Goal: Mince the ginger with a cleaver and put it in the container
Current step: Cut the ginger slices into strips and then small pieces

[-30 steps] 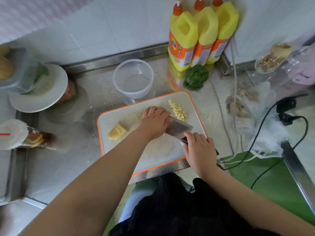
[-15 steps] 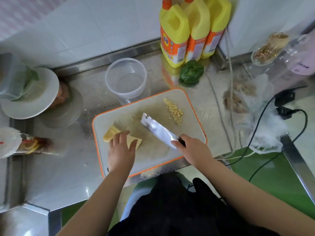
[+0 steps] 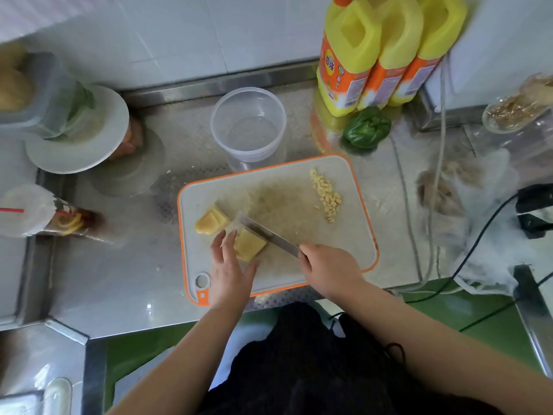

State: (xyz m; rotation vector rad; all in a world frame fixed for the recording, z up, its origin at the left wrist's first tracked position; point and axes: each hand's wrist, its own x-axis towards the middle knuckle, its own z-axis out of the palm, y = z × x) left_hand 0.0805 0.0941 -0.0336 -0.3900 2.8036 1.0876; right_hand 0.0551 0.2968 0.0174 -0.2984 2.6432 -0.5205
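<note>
Clear plastic container (image 3: 248, 127): round, upright on the steel counter (image 3: 119, 274) just behind the cutting board (image 3: 353, 235), holding no ginger. Cutting board: pale, orange-rimmed, hanging hole at its near left corner. On it, a row of diced ginger (image 3: 326, 195) near the far right corner; a larger ginger chunk (image 3: 211, 220) at the left edge; a flat ginger slab (image 3: 249, 248) just nearer, beside the blade. Cleaver (image 3: 266, 235): blade laid diagonally across the board's left half, its edge against the slab, handle clasped in the right hand (image 3: 329, 268) with fingers curled round it. Left hand (image 3: 230, 268): fingers straight and spread, tips resting at the slab's near side, grasping nothing. Far left: a lidded clear tub (image 3: 45, 94) with green leaves inside, standing on a white plate (image 3: 77, 145); under the plate something reddish, contents unclear. A lidded drink cup (image 3: 36, 215) lying on its side with lemon slices, dark liquid and a red straw. Behind the board at right: three yellow-and-orange bottles (image 3: 380, 55) against the tiled wall, a green pepper (image 3: 366, 128) in front of them. Far right: a glass jar (image 3: 520, 106) of brownish dried matter, tilted; white plastic bags (image 3: 466, 187) with blurred brown contents; black cables (image 3: 478, 250) trailing over the bags and counter edge.
</note>
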